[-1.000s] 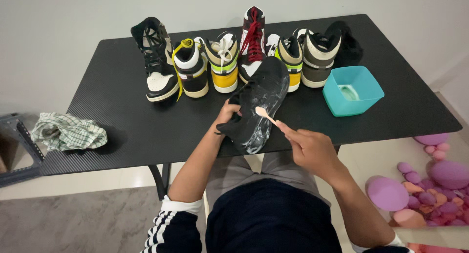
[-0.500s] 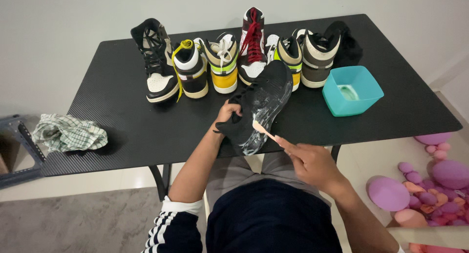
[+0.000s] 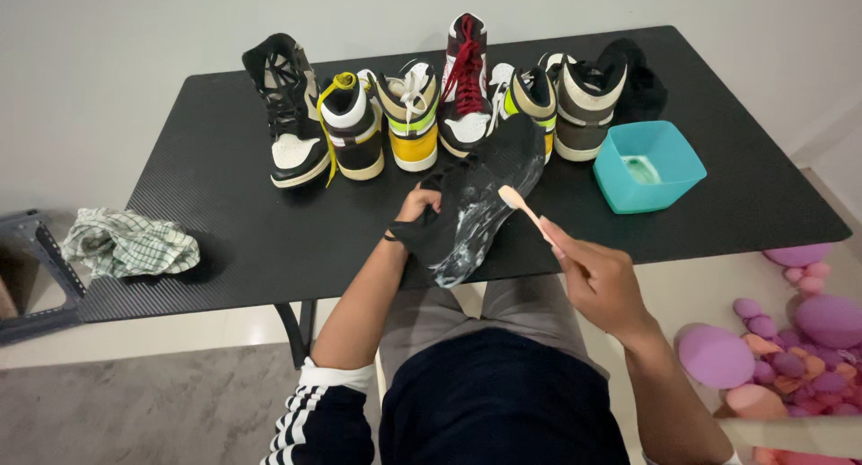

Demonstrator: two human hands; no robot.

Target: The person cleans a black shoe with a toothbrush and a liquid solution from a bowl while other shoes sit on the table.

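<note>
The left hand point(image 3: 420, 205) is closed around a black shoe point(image 3: 480, 196) in the middle of the frame, sole up and soapy; the right hand point(image 3: 600, 281) grips a small brush point(image 3: 525, 212), its head touching the sole; more shoes point(image 3: 404, 115) and a teal bowl point(image 3: 682, 173) sit behind on the desk point(image 3: 224, 232)

So the right hand point(image 3: 600, 281) slides the pale toothbrush point(image 3: 530, 215) back up along the soapy sole of the black sneaker point(image 3: 480, 200). Half a second ago its head sat lower, near the heel end; now it's mid-sole again, roughly where it was a second ago. Hand's a bit further right too.
</note>
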